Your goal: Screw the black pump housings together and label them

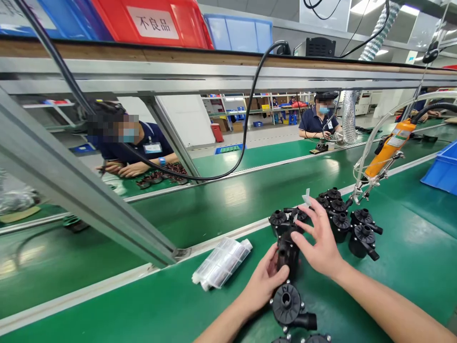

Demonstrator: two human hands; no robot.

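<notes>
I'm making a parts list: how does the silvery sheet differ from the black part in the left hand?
Look: the silvery sheet is pale and shiny; the black part is dark.
Pose: the silvery sheet lies on the green bench, while the left hand grips the black part.
Shape: the silvery sheet is broad with curled edges; the black part is chunky and partly hidden.
</notes>
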